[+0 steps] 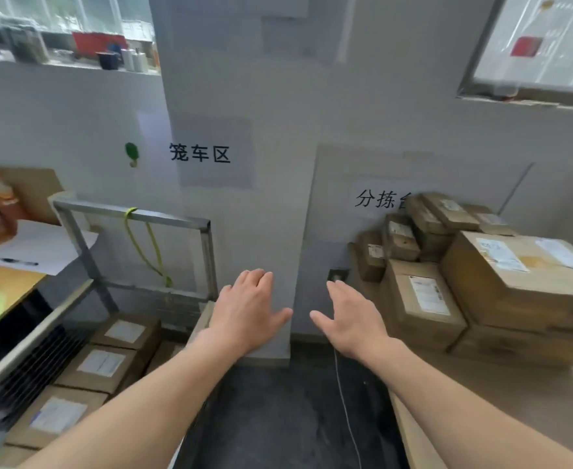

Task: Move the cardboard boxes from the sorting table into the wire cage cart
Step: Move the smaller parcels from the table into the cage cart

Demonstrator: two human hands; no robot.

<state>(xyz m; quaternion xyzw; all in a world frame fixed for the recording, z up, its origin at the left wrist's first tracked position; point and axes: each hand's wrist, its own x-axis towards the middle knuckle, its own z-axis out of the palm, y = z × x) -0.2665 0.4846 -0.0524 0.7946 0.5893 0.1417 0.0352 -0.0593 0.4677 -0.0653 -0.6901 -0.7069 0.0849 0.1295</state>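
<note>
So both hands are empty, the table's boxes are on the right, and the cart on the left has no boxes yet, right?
No: the head view shows the cart already holding at least three boxes. The rest is right.

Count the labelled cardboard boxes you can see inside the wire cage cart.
3, in a row inside the wire cage cart: far box, middle box, near box. More may be hidden beside them.

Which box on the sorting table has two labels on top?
The big box farthest right; two white labels on top, the others show one at most.
</note>
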